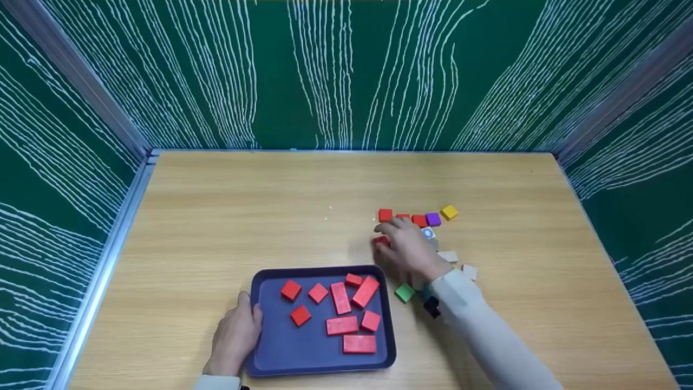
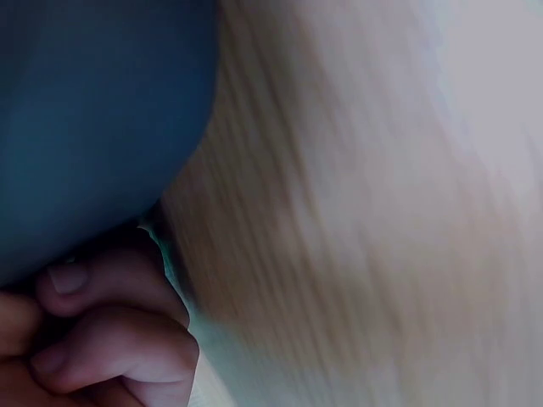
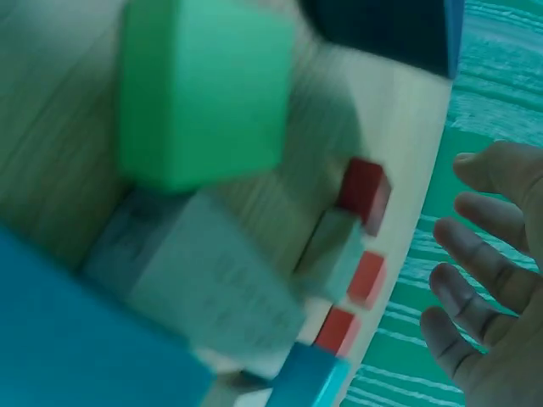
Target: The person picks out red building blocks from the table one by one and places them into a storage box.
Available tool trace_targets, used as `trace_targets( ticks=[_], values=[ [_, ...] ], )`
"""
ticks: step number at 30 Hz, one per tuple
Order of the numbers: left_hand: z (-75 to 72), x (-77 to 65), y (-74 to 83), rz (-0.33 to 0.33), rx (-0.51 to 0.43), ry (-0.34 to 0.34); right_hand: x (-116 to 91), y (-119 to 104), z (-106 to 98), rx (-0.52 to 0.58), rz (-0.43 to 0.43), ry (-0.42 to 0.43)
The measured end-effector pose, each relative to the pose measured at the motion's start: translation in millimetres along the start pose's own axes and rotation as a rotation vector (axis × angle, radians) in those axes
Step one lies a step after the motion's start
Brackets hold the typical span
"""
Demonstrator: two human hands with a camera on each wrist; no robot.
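Observation:
My left hand (image 1: pixel 234 337) grips the left rim of a dark blue tray (image 1: pixel 303 362); in the left wrist view its curled fingers (image 2: pixel 127 348) lie against the tray's side (image 2: pixel 93 119). Several red blocks, some cubes and some longer, lie in the tray, among them a red cube (image 1: pixel 291 290). Over the scattered blocks, my right hand (image 1: pixel 409 246) reaches to a red block (image 1: pixel 381 240), partly covered by its fingers. The right wrist view has those fingers (image 3: pixel 484 280) spread apart with nothing held, and a red block (image 3: pixel 365 193) in front of them.
Behind my right hand lie a red cube (image 1: pixel 385 215), a purple cube (image 1: pixel 433 219) and a yellow cube (image 1: pixel 449 212). A green cube (image 1: pixel 404 293) sits beside the tray, and a white block (image 1: pixel 469 272) lies right of my forearm. Green walls bound the wooden table (image 1: pixel 216 216).

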State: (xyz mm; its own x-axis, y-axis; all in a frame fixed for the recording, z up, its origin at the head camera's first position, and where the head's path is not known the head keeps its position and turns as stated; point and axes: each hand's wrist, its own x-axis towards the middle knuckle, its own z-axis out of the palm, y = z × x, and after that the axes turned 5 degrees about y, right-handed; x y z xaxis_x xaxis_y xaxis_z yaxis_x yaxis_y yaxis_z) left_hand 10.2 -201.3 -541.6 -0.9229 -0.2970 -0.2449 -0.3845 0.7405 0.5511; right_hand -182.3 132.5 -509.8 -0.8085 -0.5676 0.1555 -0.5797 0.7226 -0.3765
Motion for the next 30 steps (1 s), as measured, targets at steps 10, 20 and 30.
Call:
trace_targets(
  ticks=[10, 20, 30],
  values=[
    [1.5, -0.1, -0.4, 0.013, -0.007, 0.014, -2, 11, 10, -0.093, 0.044, -0.072],
    [2.1, -0.3, 0.1, 0.016, -0.016, 0.013, -5, 14, 15, -0.091, 0.004, -0.036],
    [-0.8, 0.3, 1.0, -0.004, 0.002, -0.002, -9, -8, 0, -0.084, 0.014, -0.029]
  ],
)
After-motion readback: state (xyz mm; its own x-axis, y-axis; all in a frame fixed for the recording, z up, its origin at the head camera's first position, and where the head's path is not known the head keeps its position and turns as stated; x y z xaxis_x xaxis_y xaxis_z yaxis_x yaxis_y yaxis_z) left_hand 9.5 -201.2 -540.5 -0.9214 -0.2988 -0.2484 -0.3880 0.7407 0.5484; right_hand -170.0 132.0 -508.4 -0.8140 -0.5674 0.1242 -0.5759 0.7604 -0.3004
